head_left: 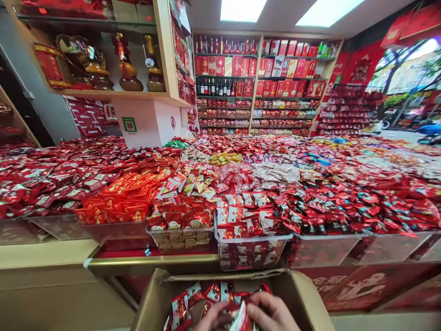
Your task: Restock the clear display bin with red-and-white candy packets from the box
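both hands in the box (310,294) under the counter (41,255): left hand (215,317) and right hand (270,312), fingers clamped on a red-white packet (241,321). scoop from beneath, keep packets level, clear the flaps before lifting toward the bin (253,250).

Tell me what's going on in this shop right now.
A person stands at a sweets counter with both hands down in a cardboard box of red wrapped candies. The left hand and right hand meet over one packet at the bottom edge of the view; how firm either grip is can't be told. Just beyond the box, clear bins heaped with more red candy line the counter, and shelves of boxes and bottles fill the back wall.
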The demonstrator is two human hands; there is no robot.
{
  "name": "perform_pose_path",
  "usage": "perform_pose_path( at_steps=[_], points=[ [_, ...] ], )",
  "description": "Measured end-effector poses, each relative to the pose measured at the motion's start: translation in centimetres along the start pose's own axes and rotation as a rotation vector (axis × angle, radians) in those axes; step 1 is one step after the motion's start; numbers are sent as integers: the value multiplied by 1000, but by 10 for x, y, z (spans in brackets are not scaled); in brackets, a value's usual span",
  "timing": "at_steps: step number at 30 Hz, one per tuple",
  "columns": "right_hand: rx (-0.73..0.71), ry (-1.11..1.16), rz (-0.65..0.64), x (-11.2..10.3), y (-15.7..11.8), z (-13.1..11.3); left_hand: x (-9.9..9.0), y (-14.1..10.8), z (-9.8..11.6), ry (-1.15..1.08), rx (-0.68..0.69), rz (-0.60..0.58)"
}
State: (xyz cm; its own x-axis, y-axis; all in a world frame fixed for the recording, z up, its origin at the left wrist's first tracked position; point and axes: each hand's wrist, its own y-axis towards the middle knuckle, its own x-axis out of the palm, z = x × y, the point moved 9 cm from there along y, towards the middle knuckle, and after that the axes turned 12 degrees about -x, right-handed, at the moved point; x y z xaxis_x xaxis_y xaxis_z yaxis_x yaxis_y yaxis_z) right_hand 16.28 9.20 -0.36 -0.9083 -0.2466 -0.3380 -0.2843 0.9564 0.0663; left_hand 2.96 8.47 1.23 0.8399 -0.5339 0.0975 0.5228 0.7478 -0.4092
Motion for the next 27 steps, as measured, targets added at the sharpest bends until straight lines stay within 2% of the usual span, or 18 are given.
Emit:
perform_pose_path(
  at_steps=[3, 5, 9, 15, 18, 20, 23, 25, 27],
  points=[
    [-33, 227, 226, -15, 1, -20, 35, -4, -4, -263, -50, -151],
    [-19, 304, 247, -17, 2, -30, 46, -3, 0, -453, -85, -163],
    [-10, 363, 270, -24, 3, -42, 45, 1, 5, -545, -133, 14],
    [39, 588, 380, -30, -2, -32, 50, 0, 6, -792, -123, -77],
    [24, 579, 466, -40, -3, -34, 47, -1, 7, -874, -105, -130],
    [18, 511, 505, -49, -3, -39, 42, -1, 5, -912, -119, -120],
    [-8, 343, 521, -58, -3, -48, 30, -1, -7, -933, -159, 30],
    [-52, 255, 512, -59, -2, -52, 28, 0, -13, -884, -178, 103],
    [-95, 186, 506, -56, -1, -53, 36, 3, -13, -697, -181, 77]
  ],
)
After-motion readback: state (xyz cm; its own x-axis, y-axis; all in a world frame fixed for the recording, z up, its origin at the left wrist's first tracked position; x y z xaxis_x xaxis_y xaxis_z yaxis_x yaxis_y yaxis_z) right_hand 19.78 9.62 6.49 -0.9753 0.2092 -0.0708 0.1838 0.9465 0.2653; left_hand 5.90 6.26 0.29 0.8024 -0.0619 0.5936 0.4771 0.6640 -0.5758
